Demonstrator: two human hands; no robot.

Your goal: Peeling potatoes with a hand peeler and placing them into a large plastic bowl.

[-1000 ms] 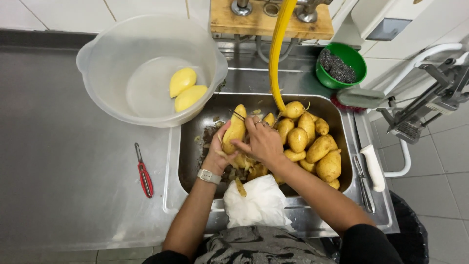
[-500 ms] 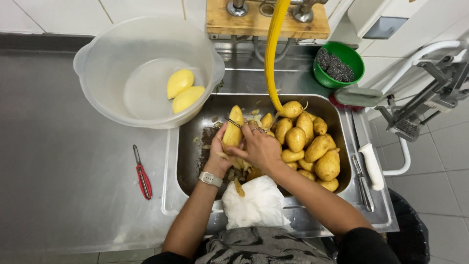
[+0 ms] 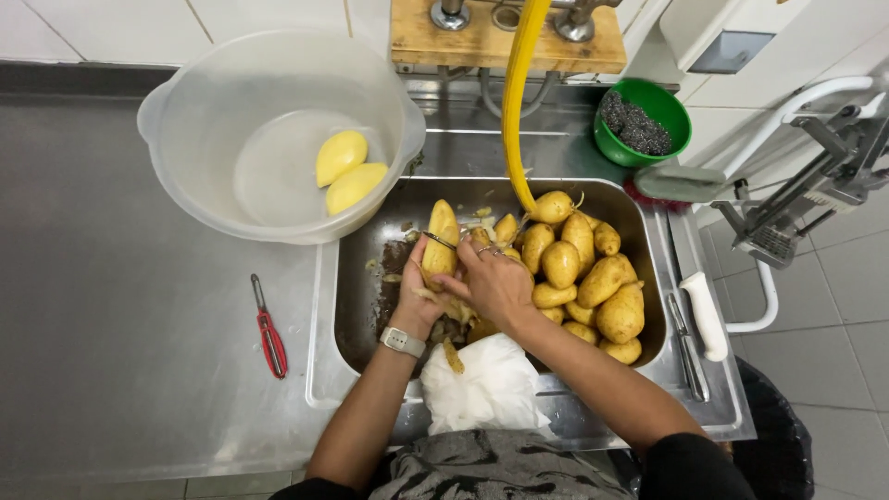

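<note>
Over the stainless steel sink [image 3: 648, 231] the left hand [image 3: 421, 301] is wrapped around the lower half of a long yellow potato [image 3: 441, 243], holding it so that its long axis runs away from the person, tip toward the taps. The right hand [image 3: 495, 282] comes in from the right, fingers closed on a small metal peeler [image 3: 439, 241] whose blade lies across the potato's upper part. Both hands meet at the sink's left side, the left one nearer the potato's base. To their right lies a heap of unpeeled yellow potatoes [image 3: 583, 278], under a hanging yellow hose [image 3: 515, 93]. Up and left, on the steel table [image 3: 111, 324], a clear plastic bowl [image 3: 185, 120] holds two peeled pale potatoes [image 3: 347, 171]. A red-handled peeler [image 3: 269, 333] lies apart on the table.
</note>
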